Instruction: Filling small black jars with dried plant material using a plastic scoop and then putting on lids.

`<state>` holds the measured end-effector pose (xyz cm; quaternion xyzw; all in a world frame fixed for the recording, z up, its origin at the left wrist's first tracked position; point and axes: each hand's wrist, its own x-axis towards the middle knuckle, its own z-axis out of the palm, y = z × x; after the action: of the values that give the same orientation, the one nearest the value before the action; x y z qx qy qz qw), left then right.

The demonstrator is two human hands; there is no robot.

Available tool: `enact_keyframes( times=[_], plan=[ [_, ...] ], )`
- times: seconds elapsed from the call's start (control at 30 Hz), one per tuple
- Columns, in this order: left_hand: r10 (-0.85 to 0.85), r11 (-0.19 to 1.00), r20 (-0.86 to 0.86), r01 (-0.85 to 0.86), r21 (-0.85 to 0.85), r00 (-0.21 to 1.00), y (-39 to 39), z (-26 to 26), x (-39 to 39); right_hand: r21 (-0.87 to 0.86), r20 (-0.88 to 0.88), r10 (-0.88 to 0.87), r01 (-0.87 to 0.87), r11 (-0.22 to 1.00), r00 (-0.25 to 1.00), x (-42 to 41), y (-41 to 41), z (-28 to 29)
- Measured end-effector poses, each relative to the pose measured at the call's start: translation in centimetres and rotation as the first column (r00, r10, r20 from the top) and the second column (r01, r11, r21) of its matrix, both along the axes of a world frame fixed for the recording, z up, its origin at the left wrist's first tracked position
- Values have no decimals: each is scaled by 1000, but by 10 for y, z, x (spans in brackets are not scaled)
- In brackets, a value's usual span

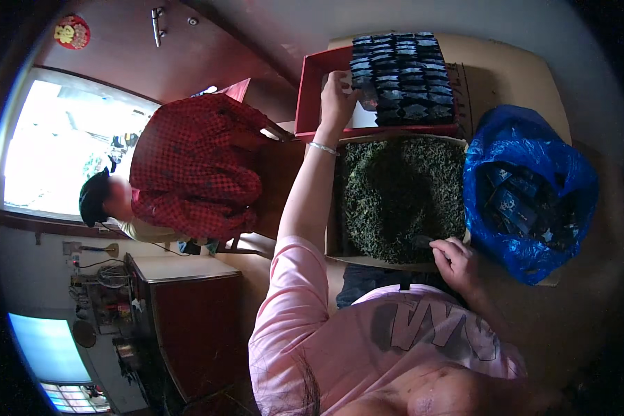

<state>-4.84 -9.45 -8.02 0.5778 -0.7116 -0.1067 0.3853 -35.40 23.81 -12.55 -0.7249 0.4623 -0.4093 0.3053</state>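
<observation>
My left hand (pixel 337 104) reaches into a red box (pixel 307 96) and holds a small dark packet (pixel 367 97) beside the rows. Tight rows of dark packets with crimped ends (pixel 413 73) fill the box's right part. Nearer me, a cardboard box (pixel 332 248) holds loose dried green leaves that look like tea (pixel 364 197). Over its near right corner, my right hand (pixel 455 260) pinches a small object, possibly a clear scoop (pixel 422 241), against the leaves. A blue plastic bag (pixel 486 132) to the right gapes around several flat dark packets (pixel 517 208).
Brown cardboard (pixel 499 57) lies beneath the red box and the bag. On the left, a person in a red checked garment (pixel 197 166) is close to a wooden chair (pixel 239 247). A dark red cabinet (pixel 200 322) stands at lower left, near a lit screen (pixel 52 346).
</observation>
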Motion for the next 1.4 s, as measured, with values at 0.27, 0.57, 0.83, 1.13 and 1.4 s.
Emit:
enact_keyframes(
  times=[0.27,0.57,0.83,1.13,1.4],
  plan=[
    [-90,982,153,113,-148,984,-12,-7,9,-5,-18,-19,19,1000,1000,3,3,1],
    [-125,989,93,131,-61,988,-10,-2,5,17,-25,-37,38,999,999,5,1,0],
    [-10,996,106,20,-85,994,14,7,16,-89,-56,-46,41,995,997,3,8,2],
    [-273,962,-73,270,-38,959,98,83,-61,-82,-41,-79,75,994,996,2,9,-10],
    [-880,476,93,856,204,467,187,74,-207,-110,-30,-61,58,992,998,-2,10,-23]
  ],
)
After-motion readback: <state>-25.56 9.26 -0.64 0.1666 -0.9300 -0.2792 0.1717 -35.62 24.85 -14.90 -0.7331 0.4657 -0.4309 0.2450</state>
